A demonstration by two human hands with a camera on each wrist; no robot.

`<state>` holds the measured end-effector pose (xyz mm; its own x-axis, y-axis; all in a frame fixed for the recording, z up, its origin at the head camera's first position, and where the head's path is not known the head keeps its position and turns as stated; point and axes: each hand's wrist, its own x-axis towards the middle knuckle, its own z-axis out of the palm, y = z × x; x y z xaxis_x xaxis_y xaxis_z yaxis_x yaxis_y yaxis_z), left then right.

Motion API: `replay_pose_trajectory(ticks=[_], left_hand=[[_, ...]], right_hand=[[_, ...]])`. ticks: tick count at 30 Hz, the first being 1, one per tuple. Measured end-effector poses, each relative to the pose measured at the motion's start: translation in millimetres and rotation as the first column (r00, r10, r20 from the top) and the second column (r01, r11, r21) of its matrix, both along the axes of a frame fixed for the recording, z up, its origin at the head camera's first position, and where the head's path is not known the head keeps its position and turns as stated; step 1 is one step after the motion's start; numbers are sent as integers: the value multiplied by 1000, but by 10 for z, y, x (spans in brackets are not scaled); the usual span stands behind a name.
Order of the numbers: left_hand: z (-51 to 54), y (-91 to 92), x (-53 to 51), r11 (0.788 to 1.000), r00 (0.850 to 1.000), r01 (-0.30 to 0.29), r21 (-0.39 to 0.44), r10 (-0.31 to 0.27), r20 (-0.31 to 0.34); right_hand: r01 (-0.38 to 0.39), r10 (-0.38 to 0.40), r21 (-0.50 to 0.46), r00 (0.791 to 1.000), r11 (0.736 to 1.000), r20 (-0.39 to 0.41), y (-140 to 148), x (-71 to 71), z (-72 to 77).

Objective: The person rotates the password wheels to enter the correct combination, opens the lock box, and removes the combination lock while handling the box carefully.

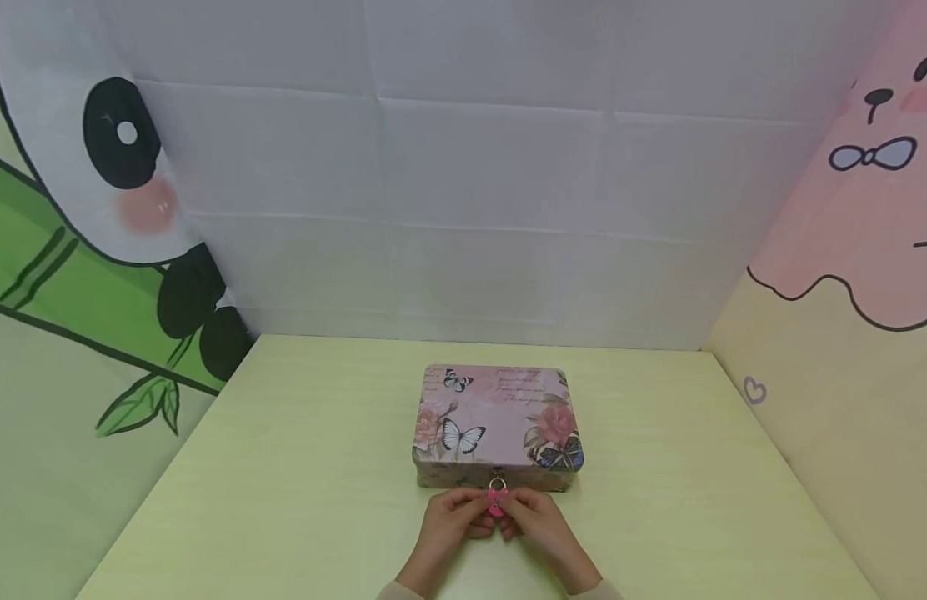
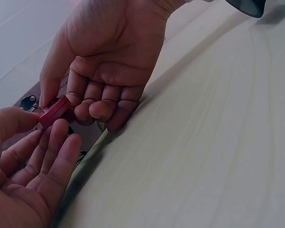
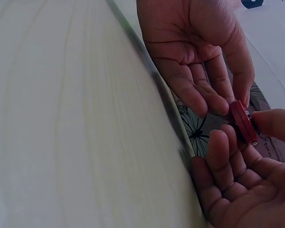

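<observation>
While the padlock (image 1: pixel 497 505) is pinched by left hand (image 1: pixel 448 523) and right hand (image 1: pixel 544 522), the box (image 1: pixel 498 421) is edged laterally by broad tabletop (image 1: pixel 306 450).

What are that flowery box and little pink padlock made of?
The box looks like printed tin, though stiff card is possible: smooth, fairly matte, with neat rounded corners. The padlock has a smooth, evenly coloured body, perhaps painted metal or plastic. Its shackle is probably polished metal, being a thin, gold-toned, shiny loop.
</observation>
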<state>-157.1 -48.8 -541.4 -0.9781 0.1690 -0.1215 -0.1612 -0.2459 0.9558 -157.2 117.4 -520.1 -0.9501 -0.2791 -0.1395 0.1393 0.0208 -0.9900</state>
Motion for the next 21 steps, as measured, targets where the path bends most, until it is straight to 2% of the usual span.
replay_pose_trajectory(ticks=[8,21], left_hand=[[-15,9,-5,1000,1000,-8,-6,8,-2],[-39,17,-12,1000,1000,-3,-1,3,-13]], right_hand=[[0,0,0,1000,1000,-5,-2,-6,-10],[-50,50,-25,999,998,-5,22,-18,-21]])
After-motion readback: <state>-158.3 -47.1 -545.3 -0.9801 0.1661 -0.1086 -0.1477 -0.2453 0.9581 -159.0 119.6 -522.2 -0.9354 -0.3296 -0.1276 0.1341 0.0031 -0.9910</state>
